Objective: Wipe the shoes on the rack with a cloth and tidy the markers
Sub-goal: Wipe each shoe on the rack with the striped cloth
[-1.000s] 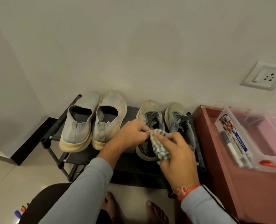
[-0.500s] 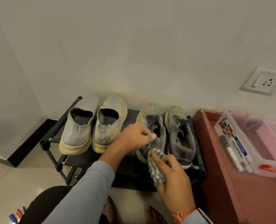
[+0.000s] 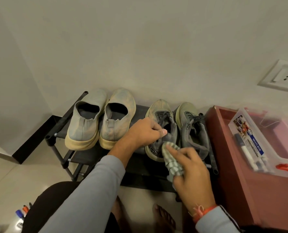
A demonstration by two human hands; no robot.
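Cloth (image 3: 172,161), striped and bunched, is pinched in the right hand (image 3: 193,175) at lower centre-right of the frame, its upper end pressed against the heel of the left laced shoe (image 3: 160,130). That shoe sits on the black rack (image 3: 82,153) with its long axis running from heel, toward the bottom of the frame, to toe, toward the wall above. The left hand (image 3: 144,132) is closed on the shoe's collar, just above and left of the cloth, steadying it. The wiping stroke, by this layout, would likely run up the frame along the shoe, away from the right hand, which is the nearer one to the heel. The second laced shoe (image 3: 193,132) lies just beside it to the right; two slip-on shoes (image 3: 101,118) stand farther left. Loose markers (image 3: 22,211) lie at the lower left corner; a clear box (image 3: 251,145) holding other markers rests on the red cabinet (image 3: 232,182) at right.
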